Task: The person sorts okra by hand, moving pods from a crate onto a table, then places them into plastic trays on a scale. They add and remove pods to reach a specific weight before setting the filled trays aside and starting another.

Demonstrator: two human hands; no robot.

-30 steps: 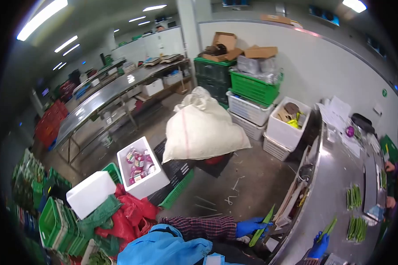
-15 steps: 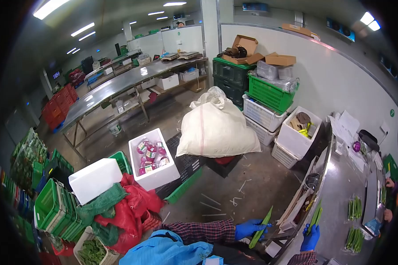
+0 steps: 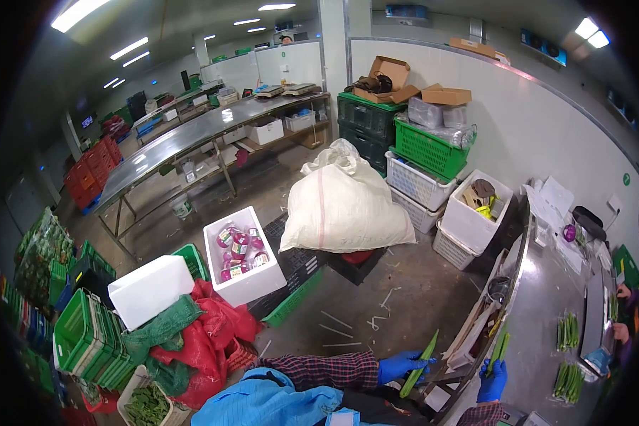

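Observation:
My left hand (image 3: 397,368), in a blue glove, is closed around a long, flat green leaf (image 3: 420,363) that slants upward over the gap beside the table edge. At the edge of the metal table (image 3: 529,334), my right hand (image 3: 493,383), also gloved in blue, grips several long green leaves (image 3: 501,346) that point up and away. The fingertips of both hands are partly hidden. To the right of my right hand lie a bundle of green stalks (image 3: 568,382) and, farther back, another bundle of green stalks (image 3: 567,332).
Another person's hand (image 3: 621,331) works at a metal tray (image 3: 598,326) on the right. A large white sack (image 3: 344,206) stands ahead, beside a white foam box (image 3: 277,275) of purple packages. Red net bags (image 3: 216,323) and green crates (image 3: 78,334) are at left.
My right hand and its leaves have shifted slightly left and down in view. My left hand still holds its leaf, almost unmoved. The whole view has shifted a little.

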